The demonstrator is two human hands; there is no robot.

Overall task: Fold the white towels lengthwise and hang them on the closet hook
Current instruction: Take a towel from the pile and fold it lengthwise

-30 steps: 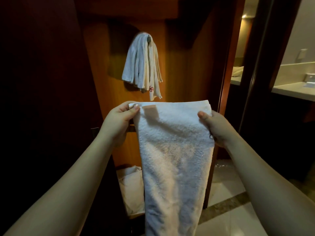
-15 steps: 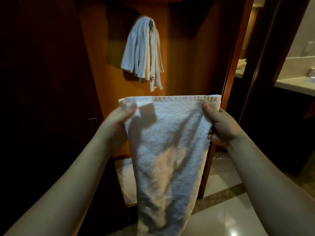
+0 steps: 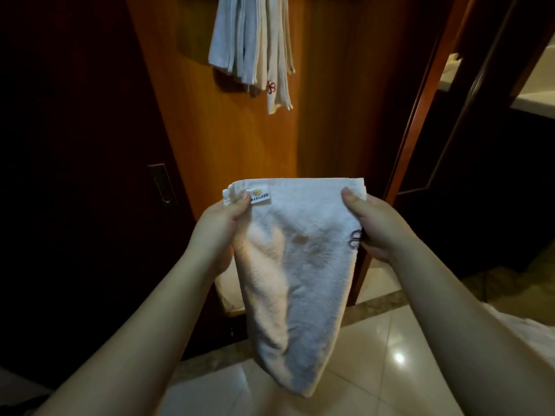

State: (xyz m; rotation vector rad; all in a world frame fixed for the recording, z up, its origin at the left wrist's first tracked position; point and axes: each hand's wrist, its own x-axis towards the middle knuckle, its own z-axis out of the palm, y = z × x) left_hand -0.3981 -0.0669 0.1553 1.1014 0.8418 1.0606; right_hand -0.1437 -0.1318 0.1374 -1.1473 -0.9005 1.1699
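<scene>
Both hands up front, holding one white towel (image 3: 295,265) by its top edge, rest hanging down over the floor (image 3: 390,355). Left hand (image 3: 220,232) pinches top left corner w/ thumb on front, right by the small label (image 3: 260,196). Right hand (image 3: 371,226) pinches top right corner, thumb on front too. Each grip clamped on the towel.

Step in hand, prob.: fold lengthwise. To do well: bring the 2 top corners together so edges match, keep top edge tight & flat, let the bottom hang free so it lines up on its own, no bunching. Then lift to the hook; hook itself out of view, up top.

Hung towels (image 3: 255,46) already there, above & behind, on the orange wood closet wall (image 3: 240,139), one w/ a red flower mark. Dark door w/ a metal pull (image 3: 161,184) at left. Shiny tile floor below, light spot on it. Pale counter (image 3: 537,100) far right, thru a doorway. Room dim.
</scene>
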